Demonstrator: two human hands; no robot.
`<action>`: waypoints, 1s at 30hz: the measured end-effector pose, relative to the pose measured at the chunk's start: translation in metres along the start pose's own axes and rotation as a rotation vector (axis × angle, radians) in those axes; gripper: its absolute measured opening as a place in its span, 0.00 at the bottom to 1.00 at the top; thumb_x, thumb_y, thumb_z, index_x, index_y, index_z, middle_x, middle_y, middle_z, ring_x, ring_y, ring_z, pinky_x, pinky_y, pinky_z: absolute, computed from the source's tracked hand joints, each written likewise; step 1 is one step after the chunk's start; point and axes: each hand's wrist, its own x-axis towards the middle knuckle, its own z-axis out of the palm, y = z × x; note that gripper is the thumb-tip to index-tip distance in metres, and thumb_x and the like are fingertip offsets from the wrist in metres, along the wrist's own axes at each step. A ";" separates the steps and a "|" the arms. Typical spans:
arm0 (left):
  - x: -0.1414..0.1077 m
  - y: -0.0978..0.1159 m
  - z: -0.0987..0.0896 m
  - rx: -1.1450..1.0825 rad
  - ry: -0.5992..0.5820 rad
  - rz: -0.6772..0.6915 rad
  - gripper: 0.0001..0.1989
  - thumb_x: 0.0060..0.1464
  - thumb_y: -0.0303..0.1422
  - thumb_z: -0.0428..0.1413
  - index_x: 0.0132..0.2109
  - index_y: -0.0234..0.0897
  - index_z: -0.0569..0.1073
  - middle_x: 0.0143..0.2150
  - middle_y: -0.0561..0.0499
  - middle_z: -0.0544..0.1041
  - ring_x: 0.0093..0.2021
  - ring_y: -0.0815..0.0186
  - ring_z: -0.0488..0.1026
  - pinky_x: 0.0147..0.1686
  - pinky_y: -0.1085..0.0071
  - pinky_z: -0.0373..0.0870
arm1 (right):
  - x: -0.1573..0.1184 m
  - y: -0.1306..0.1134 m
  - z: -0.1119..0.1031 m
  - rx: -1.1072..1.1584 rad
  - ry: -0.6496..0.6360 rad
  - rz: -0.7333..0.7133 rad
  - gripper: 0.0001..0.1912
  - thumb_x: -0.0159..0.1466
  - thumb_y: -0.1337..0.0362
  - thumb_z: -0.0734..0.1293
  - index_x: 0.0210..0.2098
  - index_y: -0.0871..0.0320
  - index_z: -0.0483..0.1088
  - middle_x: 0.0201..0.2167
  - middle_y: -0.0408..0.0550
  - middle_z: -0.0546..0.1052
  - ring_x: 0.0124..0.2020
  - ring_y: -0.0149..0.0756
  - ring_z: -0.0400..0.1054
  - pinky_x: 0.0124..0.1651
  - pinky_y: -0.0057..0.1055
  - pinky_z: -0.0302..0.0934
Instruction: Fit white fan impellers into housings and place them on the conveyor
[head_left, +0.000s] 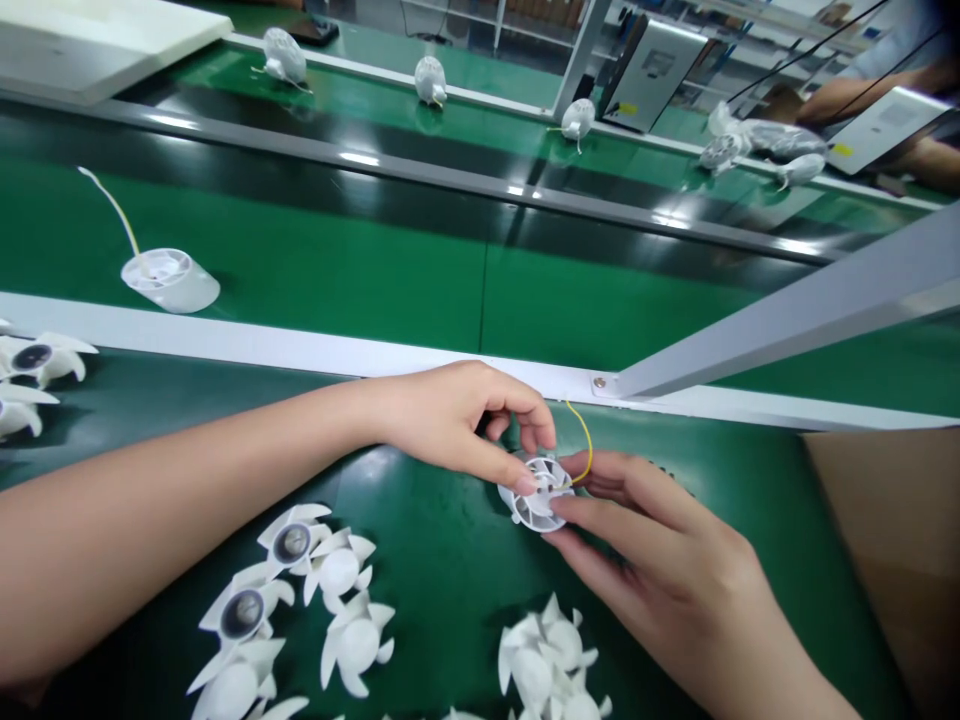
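Note:
A round white plastic housing [541,512] with spokes and a yellow wire [589,440] is held over the green work surface. My right hand [667,550] grips it from the right, with fingers at its side and on its face. From the left, my left hand [472,425] reaches over it, thumb pressed on its face near the centre and fingers curled above its far edge. White fan blades [356,642] lie to the left, some showing round dark-rimmed hubs [242,613]. More white blades [546,660] are heaped below the housing.
Beyond a white rail [360,364] runs a green belt carrying another white housing [176,283]. A slanted metal post [787,300] stands at right, above cardboard [892,520]. Wrapped white parts [283,58] line the far belt; a person's arm [862,95] shows at the upper right.

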 end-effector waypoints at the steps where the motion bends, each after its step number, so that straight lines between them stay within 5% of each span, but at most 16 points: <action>1: 0.000 0.000 0.000 0.004 -0.003 0.008 0.17 0.50 0.38 0.67 0.47 0.39 0.77 0.42 0.51 0.78 0.34 0.70 0.68 0.31 0.74 0.64 | 0.000 0.000 0.000 -0.002 -0.005 0.001 0.13 0.65 0.73 0.68 0.47 0.54 0.73 0.53 0.47 0.70 0.50 0.31 0.70 0.49 0.25 0.68; 5: 0.000 0.005 -0.002 0.009 -0.025 0.008 0.13 0.52 0.37 0.65 0.45 0.39 0.79 0.40 0.51 0.78 0.33 0.70 0.68 0.33 0.74 0.65 | -0.001 0.000 0.000 -0.024 0.002 0.013 0.12 0.65 0.73 0.68 0.46 0.53 0.73 0.51 0.47 0.71 0.49 0.32 0.71 0.47 0.25 0.69; 10: 0.001 0.015 -0.003 0.009 -0.037 -0.191 0.12 0.54 0.41 0.63 0.43 0.39 0.79 0.30 0.55 0.74 0.27 0.72 0.62 0.25 0.75 0.57 | -0.002 -0.003 0.001 -0.024 0.030 0.065 0.11 0.65 0.71 0.67 0.45 0.52 0.74 0.48 0.47 0.73 0.45 0.32 0.74 0.43 0.24 0.70; 17: 0.004 0.026 -0.002 -0.046 -0.036 -0.333 0.13 0.53 0.40 0.62 0.43 0.40 0.77 0.32 0.56 0.69 0.25 0.75 0.59 0.24 0.75 0.53 | -0.002 -0.010 0.006 -0.083 0.063 0.110 0.09 0.66 0.72 0.65 0.41 0.55 0.76 0.40 0.48 0.74 0.34 0.30 0.74 0.31 0.23 0.70; 24: 0.008 0.035 -0.001 -0.039 -0.067 -0.393 0.09 0.54 0.37 0.62 0.41 0.40 0.74 0.22 0.61 0.61 0.21 0.75 0.56 0.25 0.75 0.55 | -0.001 -0.016 0.008 -0.110 0.084 0.139 0.10 0.67 0.70 0.64 0.37 0.57 0.78 0.35 0.49 0.74 0.29 0.31 0.73 0.30 0.25 0.71; 30: 0.010 0.033 -0.002 -0.035 -0.062 -0.388 0.12 0.53 0.38 0.63 0.41 0.40 0.70 0.28 0.60 0.65 0.23 0.75 0.58 0.26 0.76 0.56 | 0.002 -0.016 0.005 -0.058 0.068 0.167 0.07 0.67 0.68 0.66 0.37 0.56 0.78 0.36 0.48 0.74 0.31 0.30 0.73 0.30 0.23 0.69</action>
